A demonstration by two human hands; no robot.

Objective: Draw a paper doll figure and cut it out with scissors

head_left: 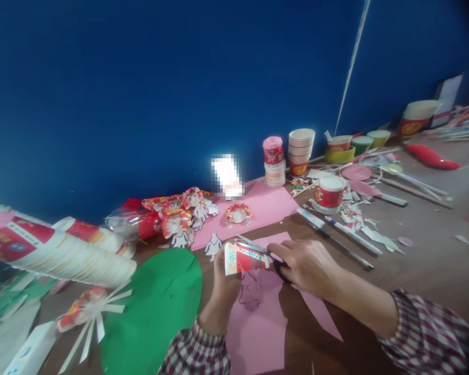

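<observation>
Gripping 1 paper cup [248,260], your left hand [221,276] clamped on it, right hand [307,263] closed on scissors [255,246]; cup stack [300,148] near bench's [426,224] back edge.

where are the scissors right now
In the head view, the scissors are just right of centre in the right hand, blades at the patterned paper cup held in the left hand.

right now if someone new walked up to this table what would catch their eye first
Probably the big green paper shape lying left of the hands, bright against the brown table. Next, the long stack of paper cups tipped on its side at the far left, and the red and white cup in the middle, held in the left hand with scissors in the right.
</observation>
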